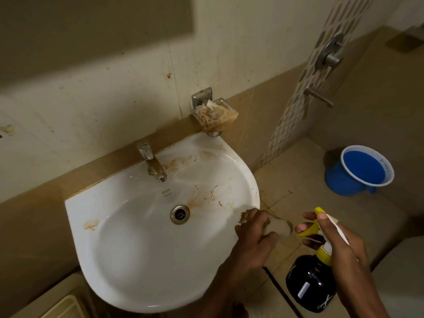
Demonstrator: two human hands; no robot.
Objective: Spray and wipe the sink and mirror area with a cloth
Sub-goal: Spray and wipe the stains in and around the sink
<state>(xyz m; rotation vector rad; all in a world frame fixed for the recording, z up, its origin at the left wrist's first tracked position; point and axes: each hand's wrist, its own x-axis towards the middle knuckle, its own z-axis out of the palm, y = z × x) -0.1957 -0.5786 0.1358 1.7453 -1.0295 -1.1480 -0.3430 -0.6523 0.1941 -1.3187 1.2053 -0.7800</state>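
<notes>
A white wall-hung sink (128, 260) fills the middle of the view, with brown stains around its drain (180, 214) and near the tap (152, 165). My left hand (254, 237) rests on the sink's right rim, shut on a crumpled beige cloth (278, 227). To its right, my right hand (339, 244) grips a black spray bottle (311, 283) with a yellow-and-white trigger head, fingers on the trigger, nozzle aimed left toward the sink. The mirror's lower edge (96, 19) shows at the top left.
A stained soap dish (215, 114) hangs on the wall above the sink's right corner. A blue bucket (360, 171) stands on the tiled floor to the right. Shower valve and handle (330, 53) sit on the right wall. A pale bin lid (62, 308) shows bottom left.
</notes>
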